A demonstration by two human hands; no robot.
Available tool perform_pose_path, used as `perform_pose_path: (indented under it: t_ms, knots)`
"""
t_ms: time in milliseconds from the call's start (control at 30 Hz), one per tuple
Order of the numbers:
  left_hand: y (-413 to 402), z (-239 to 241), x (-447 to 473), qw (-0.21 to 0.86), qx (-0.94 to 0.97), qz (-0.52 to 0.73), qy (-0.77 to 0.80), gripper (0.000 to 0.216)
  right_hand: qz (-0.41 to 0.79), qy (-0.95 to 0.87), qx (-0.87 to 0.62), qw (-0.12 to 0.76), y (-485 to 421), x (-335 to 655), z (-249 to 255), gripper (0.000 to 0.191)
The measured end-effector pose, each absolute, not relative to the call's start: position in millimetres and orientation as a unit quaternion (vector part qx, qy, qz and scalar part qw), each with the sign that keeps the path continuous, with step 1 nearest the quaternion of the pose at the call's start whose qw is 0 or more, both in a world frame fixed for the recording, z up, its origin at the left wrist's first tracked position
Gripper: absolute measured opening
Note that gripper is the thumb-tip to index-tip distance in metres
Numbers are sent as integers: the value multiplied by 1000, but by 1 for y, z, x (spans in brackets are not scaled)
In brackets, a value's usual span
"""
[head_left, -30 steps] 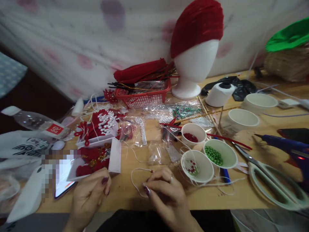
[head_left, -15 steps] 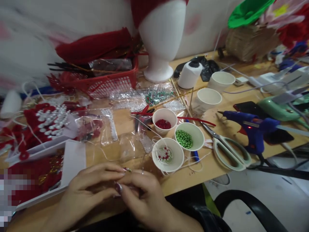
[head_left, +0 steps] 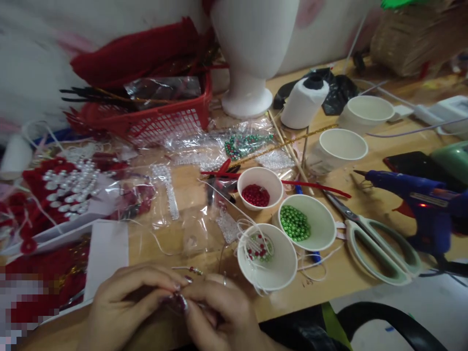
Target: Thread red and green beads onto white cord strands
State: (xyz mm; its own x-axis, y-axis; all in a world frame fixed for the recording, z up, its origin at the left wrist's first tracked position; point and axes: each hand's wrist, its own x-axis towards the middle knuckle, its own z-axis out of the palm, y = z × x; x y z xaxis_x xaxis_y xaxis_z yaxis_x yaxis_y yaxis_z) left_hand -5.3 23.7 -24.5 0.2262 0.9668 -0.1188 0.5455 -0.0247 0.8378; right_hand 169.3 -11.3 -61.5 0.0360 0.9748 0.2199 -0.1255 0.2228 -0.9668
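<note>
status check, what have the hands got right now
Left hand and right hand pinched together on a thin beaded strand, low over the table. Cup of strung beads just right of them. Nothing blocking the hands.

— How many white paper cups (head_left: 341,146)?
— Five; three hold beads.
— Tools?
— One pair of steel scissors with pale green handles (head_left: 380,243); one blue plastic glue gun (head_left: 420,204).
— The rest?
— One red plastic mesh basket (head_left: 168,122); one white foam mannequin head (head_left: 248,58); one white spool of thread (head_left: 302,102); one thin beaded strand (head_left: 192,269); one left hand (head_left: 127,302); one right hand (head_left: 219,317).
</note>
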Motion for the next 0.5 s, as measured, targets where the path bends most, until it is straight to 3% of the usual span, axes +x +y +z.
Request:
perform_pose_path:
  t_ms: [133,300,433,500]
  knots:
    - [21,0,-11,381,679,270,567,31,449,-566,-442,532,-15,174,-65,18]
    - [32,44,-32,220,686,245,649,39,479,-500,-488,531,-14,176,-61,18]
    - [73,53,-44,101,677,183,706,44,494,-477,-501,526,-14,174,-61,22]
    - [99,49,-45,154,716,133,667,43,489,-484,-500,526,-13,175,-62,25]
